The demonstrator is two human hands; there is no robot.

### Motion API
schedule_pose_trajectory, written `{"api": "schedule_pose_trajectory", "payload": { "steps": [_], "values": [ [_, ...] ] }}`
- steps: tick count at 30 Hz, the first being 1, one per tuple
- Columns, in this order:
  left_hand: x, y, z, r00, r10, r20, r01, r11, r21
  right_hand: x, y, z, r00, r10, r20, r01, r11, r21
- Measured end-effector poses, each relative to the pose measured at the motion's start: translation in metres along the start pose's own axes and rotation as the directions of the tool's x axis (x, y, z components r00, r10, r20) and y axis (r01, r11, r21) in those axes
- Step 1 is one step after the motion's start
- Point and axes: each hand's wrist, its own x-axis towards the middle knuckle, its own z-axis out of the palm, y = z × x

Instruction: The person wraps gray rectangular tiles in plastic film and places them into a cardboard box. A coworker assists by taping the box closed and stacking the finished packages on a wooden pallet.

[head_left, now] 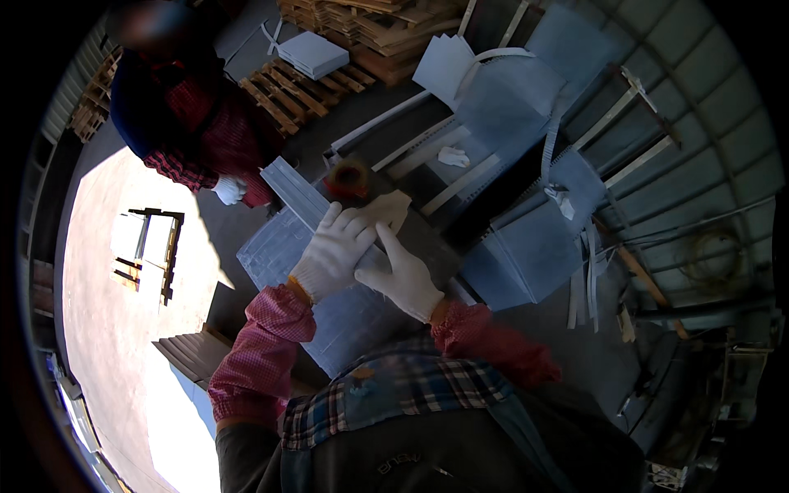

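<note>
Both of my hands wear white knit gloves. My left hand (333,253) lies across the top of a narrow bundle of grey strips (296,194), its fingers stretched out. At the bundle's near end is my right hand (404,276), thumb and fingers spread apart around the corner and touching it. The contact under the palms is hidden. A wide grey sheet (275,246) lies beneath the bundle. Just beyond my hands sit a roll of tape (347,178) and a tan piece of paper or card (391,210).
A co-worker (201,123) in a red apron stands at the far left, with a gloved hand (229,190) near the bundle's far end. Grey panels (514,99) lean on racks at the right. Behind are a wooden pallet (300,94) and stacked boards (370,33).
</note>
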Motion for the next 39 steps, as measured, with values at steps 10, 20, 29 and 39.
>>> {"api": "schedule_pose_trajectory", "payload": {
  "steps": [10, 20, 29, 39],
  "values": [
    [0.0, 0.002, -0.002, 0.999, 0.0, 0.039, -0.001, 1.0, 0.008, -0.003, -0.028, 0.006, 0.994, 0.111, 0.001, -0.103, 0.921, -0.376],
    [0.0, 0.003, 0.002, 0.997, -0.019, 0.072, 0.016, 0.999, 0.044, -0.006, -0.022, 0.009, 0.991, 0.123, -0.056, -0.136, 0.915, -0.38],
    [0.001, 0.01, -0.002, 0.997, -0.039, 0.073, 0.038, 0.999, 0.016, -0.007, -0.012, 0.009, 0.994, 0.097, -0.052, -0.11, 0.888, -0.446],
    [-0.005, 0.007, 0.003, 0.998, -0.041, 0.05, 0.04, 0.999, 0.031, -0.008, -0.006, 0.014, 0.997, 0.019, -0.075, -0.05, 0.89, -0.452]
  ]
}}
